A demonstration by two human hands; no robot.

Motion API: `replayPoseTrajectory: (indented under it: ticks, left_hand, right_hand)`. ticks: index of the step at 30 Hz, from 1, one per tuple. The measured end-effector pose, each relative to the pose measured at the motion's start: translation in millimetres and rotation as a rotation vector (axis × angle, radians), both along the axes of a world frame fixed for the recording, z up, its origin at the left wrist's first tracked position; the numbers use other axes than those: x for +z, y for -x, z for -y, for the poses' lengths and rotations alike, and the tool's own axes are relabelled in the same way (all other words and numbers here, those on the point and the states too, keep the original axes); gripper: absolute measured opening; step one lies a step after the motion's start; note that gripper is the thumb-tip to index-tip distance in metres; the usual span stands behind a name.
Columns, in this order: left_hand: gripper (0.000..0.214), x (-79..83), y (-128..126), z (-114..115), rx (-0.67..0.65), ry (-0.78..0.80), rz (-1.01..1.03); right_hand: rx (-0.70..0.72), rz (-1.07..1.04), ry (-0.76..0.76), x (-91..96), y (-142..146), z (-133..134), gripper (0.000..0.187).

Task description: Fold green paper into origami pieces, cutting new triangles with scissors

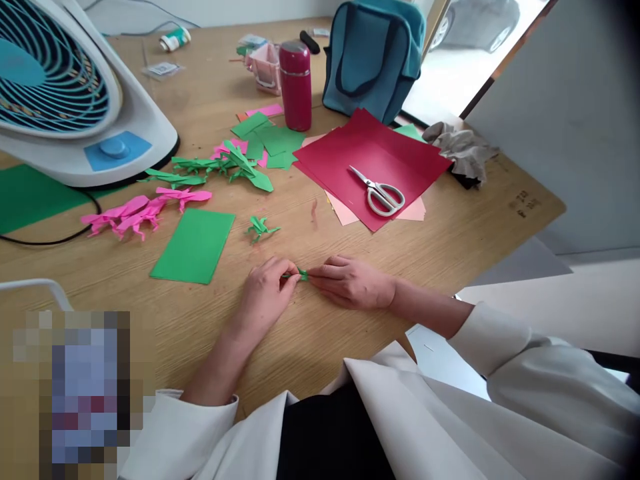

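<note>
1. Head view, nearest first: both forearms come in low over the counter [450, 253], white sleeves pushed back, apparently to keep the cuffs off the work.
2. Left hand [265, 293] and right hand [353, 283] meet fingertip to fingertip. Each pinches one end of a small green paper piece [302, 274], held down on the wood, likely so a fold stays flat. Other fingers curled under.
3. Just beyond, to the left: a flat green sheet [194, 245], and a small green folded figure [260, 229] lying apart from the hands.
4. Further left: pink folded figures [140, 212]. Behind them, green folded figures [225, 167] in a loose row, seemingly grouped by colour.
5. Right of centre: red sheets [380, 150] stacked, with scissors [380, 192] lying closed on top, within reach.
6. Far edge: desk fan [65, 93] on the left, a red flask [295, 85] upright, and a blue bag [373, 57] beside it.
</note>
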State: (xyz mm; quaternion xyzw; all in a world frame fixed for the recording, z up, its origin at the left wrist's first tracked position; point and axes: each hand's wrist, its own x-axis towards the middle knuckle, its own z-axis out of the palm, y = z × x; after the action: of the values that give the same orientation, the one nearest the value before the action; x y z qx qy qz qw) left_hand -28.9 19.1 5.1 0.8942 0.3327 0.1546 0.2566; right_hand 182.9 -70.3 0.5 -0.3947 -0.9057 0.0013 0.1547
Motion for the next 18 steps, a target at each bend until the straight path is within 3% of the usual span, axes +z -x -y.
replayPoseTrajectory:
  ticks: [7,14,18]
  left_hand:
    - [0.007,12.5,-7,-1,0.082,0.146,-0.093]
    - [0.009,15.7,-11,-2,0.109,0.130,-0.218]
    - [0.013,21.2,-5,-8,0.056,0.237,-0.167]
  right_hand:
    - [0.154,0.040,-0.089,-3.8,-10,-24,0.028]
    - [0.170,-0.009,-0.028,-4.2,-11,-29,0.029]
    - [0.177,-0.036,-0.001,-3.2,-13,-29,0.030]
